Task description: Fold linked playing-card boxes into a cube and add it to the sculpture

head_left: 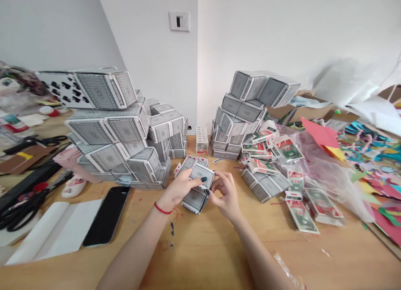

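Between both hands [181, 188] [227, 196], card block [200, 173] roughly fore-and-aft.

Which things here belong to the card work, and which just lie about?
Likely the job: card box between the left hand and right hand; stacked card boxes; card packs.
Likely just lying about: phone; white paper; red paper.

This is a craft corner, possibly in a home though the blurred edges leave that unsure, with scissors [35, 202], coloured paper [320, 133] and playing-card blocks [109, 162] crowding a wooden table [197, 256] before white walls [275, 31].
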A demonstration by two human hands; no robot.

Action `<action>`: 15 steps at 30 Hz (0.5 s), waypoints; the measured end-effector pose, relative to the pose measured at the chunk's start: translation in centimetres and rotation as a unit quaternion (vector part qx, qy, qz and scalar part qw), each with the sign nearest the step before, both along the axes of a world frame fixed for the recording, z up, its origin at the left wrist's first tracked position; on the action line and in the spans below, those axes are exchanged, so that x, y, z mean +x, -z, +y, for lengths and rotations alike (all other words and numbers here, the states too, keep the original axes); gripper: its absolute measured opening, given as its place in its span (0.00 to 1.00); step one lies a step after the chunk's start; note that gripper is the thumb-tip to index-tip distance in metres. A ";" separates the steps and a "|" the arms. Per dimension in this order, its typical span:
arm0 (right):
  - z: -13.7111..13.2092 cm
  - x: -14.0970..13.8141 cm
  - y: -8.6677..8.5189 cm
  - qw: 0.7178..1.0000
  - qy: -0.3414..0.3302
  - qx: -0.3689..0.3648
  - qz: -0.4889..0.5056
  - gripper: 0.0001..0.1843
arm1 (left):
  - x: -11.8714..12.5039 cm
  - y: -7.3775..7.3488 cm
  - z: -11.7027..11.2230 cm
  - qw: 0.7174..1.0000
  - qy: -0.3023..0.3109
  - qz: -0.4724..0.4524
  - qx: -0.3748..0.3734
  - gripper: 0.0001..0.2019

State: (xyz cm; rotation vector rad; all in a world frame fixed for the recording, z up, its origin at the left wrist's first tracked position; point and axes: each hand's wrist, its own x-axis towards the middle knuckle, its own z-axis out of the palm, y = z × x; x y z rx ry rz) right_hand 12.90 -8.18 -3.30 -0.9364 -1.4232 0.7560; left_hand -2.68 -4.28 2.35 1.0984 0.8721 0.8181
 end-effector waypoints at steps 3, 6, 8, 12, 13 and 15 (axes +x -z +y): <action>-0.1 -0.1 0.2 1.000 0.020 0.016 -0.009 0.27 | 0.0 0.1 0.1 1.000 0.009 -0.002 -0.005 0.18; -0.1 -0.1 0.4 0.999 0.042 0.029 -0.018 0.27 | 0.0 0.2 0.1 1.000 0.011 -0.005 -0.010 0.19; -0.1 -0.2 0.6 0.998 0.051 0.030 -0.022 0.26 | 0.1 0.2 0.1 1.000 0.007 -0.010 -0.014 0.19; -0.1 -0.4 0.6 0.998 0.059 0.025 -0.013 0.25 | 0.2 0.1 -0.1 1.000 0.004 -0.011 -0.022 0.18; -0.1 -0.4 0.6 0.998 0.059 0.024 -0.008 0.25 | 0.3 0.1 -0.1 1.000 0.006 -0.011 -0.023 0.18; -0.1 -0.4 0.5 0.999 0.049 0.021 0.002 0.25 | 0.3 0.0 -0.2 1.000 0.008 -0.011 -0.023 0.17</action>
